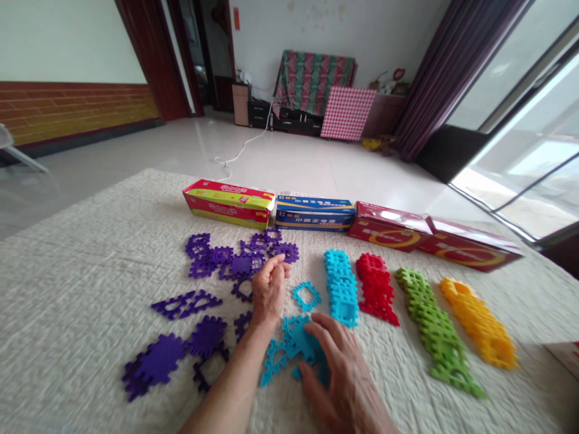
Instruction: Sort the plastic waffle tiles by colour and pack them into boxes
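My left hand (268, 288) hovers over scattered purple interlocking tiles (239, 256), its fingers loosely curled with nothing clearly held. My right hand (341, 371) lies flat, fingers spread, on a small heap of blue tiles (289, 343). One blue square-frame tile (306, 296) lies alone between the hands. More purple tiles (156, 361) lie at the lower left. To the right run sorted rows: a blue row (341, 287), a red row (376, 288), a green row (436, 328) and a yellow row (479, 322).
Everything lies on a cream textured mat (67, 289). Several long boxes line its far edge: a red-and-yellow box (228, 203), a blue box (314, 213) and two red boxes (434, 235). Tiled floor, a cable and a covered cabinet lie beyond.
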{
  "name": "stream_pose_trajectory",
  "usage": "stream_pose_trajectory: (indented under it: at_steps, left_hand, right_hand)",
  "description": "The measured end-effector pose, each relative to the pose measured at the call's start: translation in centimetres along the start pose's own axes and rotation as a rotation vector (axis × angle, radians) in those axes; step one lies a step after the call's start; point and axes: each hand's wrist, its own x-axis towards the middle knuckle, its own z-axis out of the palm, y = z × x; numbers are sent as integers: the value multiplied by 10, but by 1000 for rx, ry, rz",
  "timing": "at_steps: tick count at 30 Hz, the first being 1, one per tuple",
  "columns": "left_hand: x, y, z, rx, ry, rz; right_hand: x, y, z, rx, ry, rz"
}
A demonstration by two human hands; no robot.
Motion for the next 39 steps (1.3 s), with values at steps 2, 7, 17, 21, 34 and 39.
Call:
stream_pose_trajectory:
  at_steps: [2,7,17,21,34,39]
  left_hand:
    - [0,0,0,1,3,3]
    - [0,1,1,6,9,6]
    - [0,3,0,36,4,15]
    - [-1,3,0,45,2,9]
    - [-1,5,1,32,6,3]
    - [0,2,1,23,6,-1]
  right_hand:
    - [3,-3,3,-5,-6,26]
    - [3,-2,6,64,37,78]
    - [-27,23,-55,78,-78,211]
    - [-12,25,-67,113,-292,294]
    - [-27,47,-32,-176,-22,236]
    - [-28,37,-24,-158,9,244]
